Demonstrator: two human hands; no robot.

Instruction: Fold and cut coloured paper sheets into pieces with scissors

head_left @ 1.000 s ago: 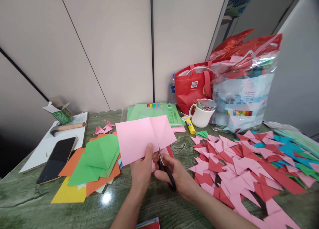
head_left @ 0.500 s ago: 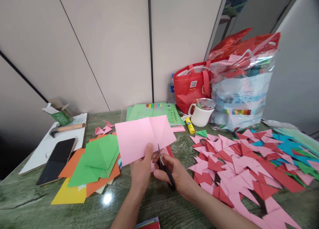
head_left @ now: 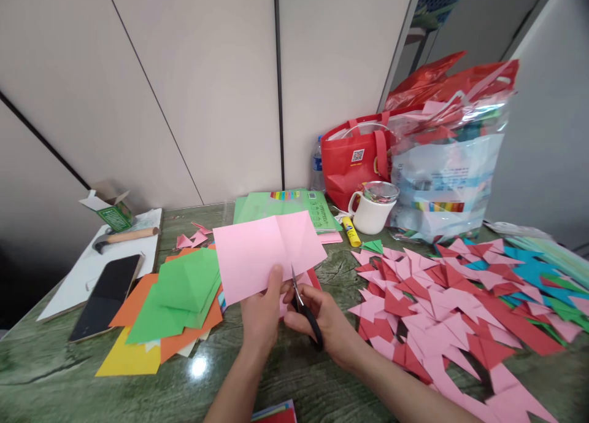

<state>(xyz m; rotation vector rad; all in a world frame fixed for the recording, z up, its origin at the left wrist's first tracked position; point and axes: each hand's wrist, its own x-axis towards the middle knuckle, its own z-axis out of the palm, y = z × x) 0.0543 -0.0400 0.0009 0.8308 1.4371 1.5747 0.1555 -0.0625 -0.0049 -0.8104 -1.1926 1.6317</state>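
Note:
A pink sheet of paper (head_left: 262,251) with a crease down its middle is held up over the green table (head_left: 41,374). My left hand (head_left: 261,315) pinches its lower edge, thumb on top. My right hand (head_left: 324,325) is closed round the black handles of a pair of scissors (head_left: 301,303), whose blades point up at the sheet's lower edge beside my left thumb.
A stack of green, orange and yellow sheets (head_left: 170,300) lies at left, beside a phone (head_left: 107,295) and a hammer (head_left: 122,236) on a white board. Folded pink, red and blue paper pieces (head_left: 451,300) cover the right. Behind stand a white mug (head_left: 372,211), a glue stick (head_left: 351,232), a red bag (head_left: 356,159) and a plastic bag (head_left: 448,159).

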